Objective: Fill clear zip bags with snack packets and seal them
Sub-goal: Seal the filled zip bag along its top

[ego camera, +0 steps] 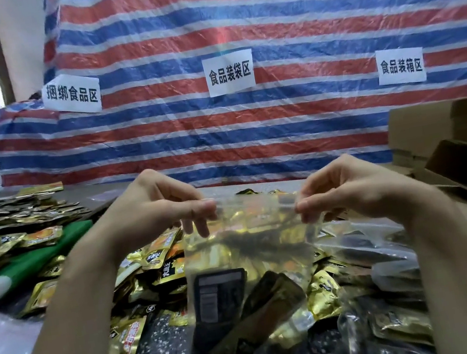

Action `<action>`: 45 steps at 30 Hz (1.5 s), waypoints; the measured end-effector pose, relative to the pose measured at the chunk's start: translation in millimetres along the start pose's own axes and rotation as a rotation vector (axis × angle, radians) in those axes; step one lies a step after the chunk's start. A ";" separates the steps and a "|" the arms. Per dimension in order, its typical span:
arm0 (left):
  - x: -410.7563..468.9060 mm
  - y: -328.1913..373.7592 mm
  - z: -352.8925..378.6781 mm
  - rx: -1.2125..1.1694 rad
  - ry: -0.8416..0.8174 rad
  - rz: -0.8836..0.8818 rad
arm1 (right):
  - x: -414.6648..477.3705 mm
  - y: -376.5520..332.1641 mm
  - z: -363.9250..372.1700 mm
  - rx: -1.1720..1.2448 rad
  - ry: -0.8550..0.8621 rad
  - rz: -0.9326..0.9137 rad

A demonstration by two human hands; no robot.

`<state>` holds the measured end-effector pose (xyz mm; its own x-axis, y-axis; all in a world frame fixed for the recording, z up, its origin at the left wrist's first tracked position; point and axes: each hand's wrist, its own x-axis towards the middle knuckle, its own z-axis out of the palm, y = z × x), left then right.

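Note:
A clear zip bag (247, 254) hangs upright in front of me above the table, with black and gold snack packets (246, 306) resting in its lower half. My left hand (157, 207) pinches the bag's top strip at the left corner. My right hand (350, 186) pinches the same strip at the right corner. The strip is stretched between the two hands. Whether the zip is pressed closed I cannot tell. Loose gold and orange snack packets (149, 269) lie heaped on the table under and left of the bag.
More packets (9, 218) are piled at the far left beside a green bag (40, 259). Filled clear bags (377, 261) lie at the right. Open cardboard boxes (460, 147) stand at the right edge. A striped tarp (232, 24) with three paper signs hangs behind the table.

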<state>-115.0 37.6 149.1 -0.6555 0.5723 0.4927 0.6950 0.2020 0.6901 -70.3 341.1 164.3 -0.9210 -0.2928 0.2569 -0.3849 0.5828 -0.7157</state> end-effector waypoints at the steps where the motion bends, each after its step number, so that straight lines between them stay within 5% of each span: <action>1: 0.8 -0.6 0.0 0.005 -0.004 -0.004 | -1.2 -0.9 -0.3 -0.019 0.026 0.017; 9: 5.2 -0.6 -1.3 0.051 0.010 0.007 | -3.7 -14.0 12.1 -0.268 0.229 0.140; 18: 16.5 15.3 32.9 0.064 -0.035 0.102 | 19.7 -42.5 61.3 -0.578 -0.122 0.127; 21: 21.0 22.9 44.9 0.093 0.039 0.151 | 15.4 -46.1 46.6 -0.500 -0.165 0.136; 26: 24.3 38.4 63.8 0.172 0.209 0.187 | 6.3 -59.1 -6.3 -0.526 0.163 0.116; 31: 19.0 48.0 73.6 0.286 0.061 0.150 | -3.1 -58.2 -73.3 -0.735 0.699 0.244; 35: 17.3 48.0 76.9 0.327 -0.090 0.119 | -14.9 -37.2 -82.7 -0.956 1.071 0.047; 37: 18.7 47.1 79.4 0.329 -0.133 0.113 | -22.2 -22.3 -75.4 -1.072 0.976 0.095; 40: 19.6 46.5 82.1 0.331 -0.190 0.106 | -33.5 2.2 -57.7 -1.160 0.489 0.420; 43: 20.0 45.2 82.7 0.334 -0.223 0.094 | -40.8 21.3 -43.5 -0.912 -0.078 0.684; 45: 20.1 44.2 81.9 0.334 -0.242 0.086 | -41.7 22.6 -40.6 -0.837 -0.185 0.728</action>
<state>-73.2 123.1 146.1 -0.5300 0.7607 0.3746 0.8281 0.3691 0.4220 -43.0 397.2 163.7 -0.9464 0.2577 -0.1948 0.2581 0.9658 0.0238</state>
